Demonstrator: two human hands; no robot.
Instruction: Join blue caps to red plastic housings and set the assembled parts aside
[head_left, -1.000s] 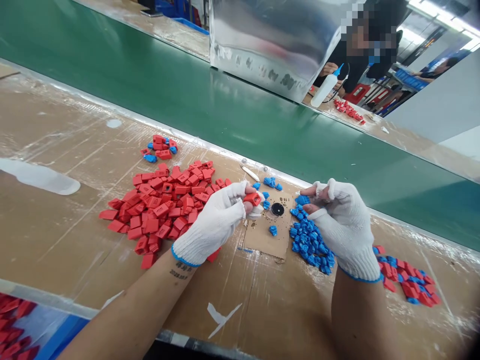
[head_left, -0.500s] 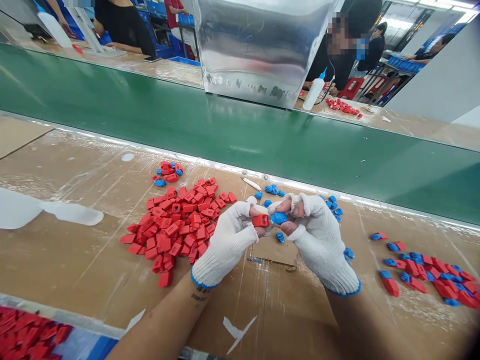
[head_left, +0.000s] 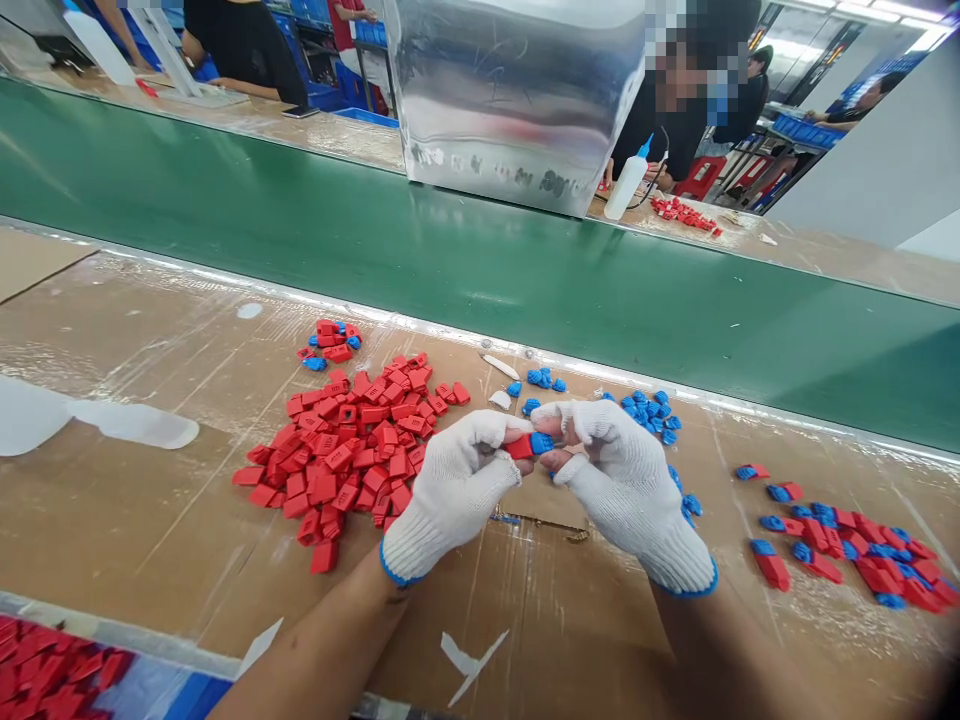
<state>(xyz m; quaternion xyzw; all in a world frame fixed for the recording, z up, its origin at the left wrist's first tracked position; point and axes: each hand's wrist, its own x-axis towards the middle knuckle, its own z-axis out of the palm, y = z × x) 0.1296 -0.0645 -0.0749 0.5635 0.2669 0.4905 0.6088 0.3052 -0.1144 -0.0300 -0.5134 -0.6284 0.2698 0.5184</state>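
Observation:
Both hands wear white knit gloves with bare fingertips and meet over the middle of the table. My left hand (head_left: 461,480) pinches a small red plastic block (head_left: 517,447). My right hand (head_left: 622,480) pinches a small blue plastic piece (head_left: 541,443), which is against the block's right end; how deep it sits I cannot tell. A large heap of red blocks (head_left: 352,440) lies left of my left hand. Loose blue pieces (head_left: 649,412) lie behind and beside my right hand. Red blocks with blue ends (head_left: 870,550) are grouped at the right.
A green conveyor belt (head_left: 300,210) runs across behind the table. Beyond it stand a metal box (head_left: 517,100) and a white bottle (head_left: 626,188), with co-workers seated there. A small red and blue cluster (head_left: 330,343) lies back left. A bin of red blocks (head_left: 52,670) is at front left.
The blue piece has moved left from a small gap to meet the red block's open end. My hands have come closer together.

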